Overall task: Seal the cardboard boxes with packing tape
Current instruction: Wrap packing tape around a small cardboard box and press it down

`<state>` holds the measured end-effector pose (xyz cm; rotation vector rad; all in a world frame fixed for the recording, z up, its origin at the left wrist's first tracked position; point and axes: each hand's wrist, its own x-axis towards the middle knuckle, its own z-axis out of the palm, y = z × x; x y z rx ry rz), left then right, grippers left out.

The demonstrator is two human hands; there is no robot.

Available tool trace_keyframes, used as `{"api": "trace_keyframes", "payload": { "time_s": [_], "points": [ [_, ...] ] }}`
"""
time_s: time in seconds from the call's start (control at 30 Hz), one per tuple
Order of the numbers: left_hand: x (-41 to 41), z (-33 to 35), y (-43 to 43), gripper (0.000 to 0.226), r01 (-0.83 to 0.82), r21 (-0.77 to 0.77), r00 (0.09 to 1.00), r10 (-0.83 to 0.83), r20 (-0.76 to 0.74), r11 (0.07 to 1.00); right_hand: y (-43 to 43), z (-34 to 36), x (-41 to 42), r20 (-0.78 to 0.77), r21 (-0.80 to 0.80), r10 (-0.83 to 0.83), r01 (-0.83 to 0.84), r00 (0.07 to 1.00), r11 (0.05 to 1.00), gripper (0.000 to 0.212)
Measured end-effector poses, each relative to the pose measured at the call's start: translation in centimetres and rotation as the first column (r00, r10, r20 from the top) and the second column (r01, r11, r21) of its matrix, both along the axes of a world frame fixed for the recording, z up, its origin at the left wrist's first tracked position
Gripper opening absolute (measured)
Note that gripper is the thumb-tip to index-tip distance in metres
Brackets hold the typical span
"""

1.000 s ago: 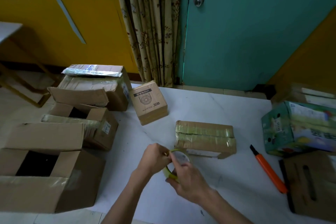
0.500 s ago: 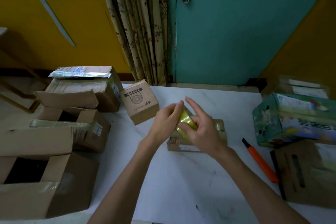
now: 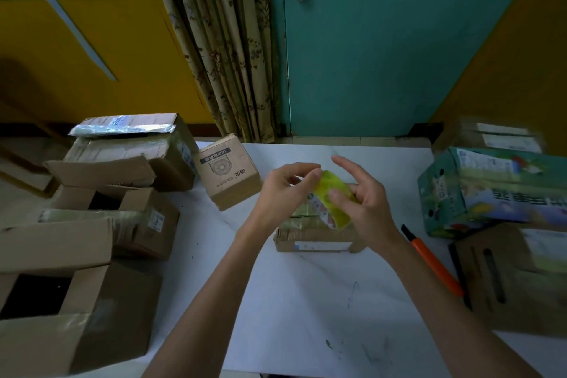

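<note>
Both hands hold a yellow-green roll of packing tape (image 3: 333, 197) in the air above a flat cardboard box (image 3: 313, 235) that lies mid-table with tape bands across its top. My right hand (image 3: 362, 209) grips the roll from the right, thumb on its outer face, index finger raised. My left hand (image 3: 283, 190) pinches the roll's upper left edge with thumb and fingertips. A small brown box with a fan drawing (image 3: 228, 172) stands behind and to the left.
An orange utility knife (image 3: 434, 261) lies right of the flat box. A green printed carton (image 3: 497, 190) and brown boxes (image 3: 515, 279) crowd the right side. Several open cardboard boxes (image 3: 79, 270) are stacked at the left. The white table (image 3: 306, 316) runs toward me; a teal door is behind.
Both hands lifted the tape roll from low near the table's front edge up over the flat box. The roll turned so that its outer face now shows.
</note>
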<state>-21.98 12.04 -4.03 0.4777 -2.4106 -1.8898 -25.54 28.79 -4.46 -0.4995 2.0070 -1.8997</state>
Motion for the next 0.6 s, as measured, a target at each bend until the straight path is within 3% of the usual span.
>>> {"api": "trace_keyframes", "payload": {
  "time_s": [0.13,0.4,0.6],
  "points": [
    [-0.1,0.2,0.4,0.03,0.123,0.278,0.984,-0.153,0.09,0.953,0.6,-0.2,-1.5,0.187,-0.116,-0.119,0.142,0.975,0.983,0.039],
    [-1.1,1.1,1.3,0.027,0.095,0.218,0.995,-0.093,-0.022,0.971,1.0,0.2,-3.8,0.409,-0.137,-0.24,0.319,0.881,0.938,0.013],
    [-1.5,2.0,0.3,0.03,0.148,0.231,0.989,-0.149,-0.013,0.962,1.9,-0.1,-4.7,0.501,-0.156,-0.115,0.22,0.858,0.963,0.018]
  ]
}}
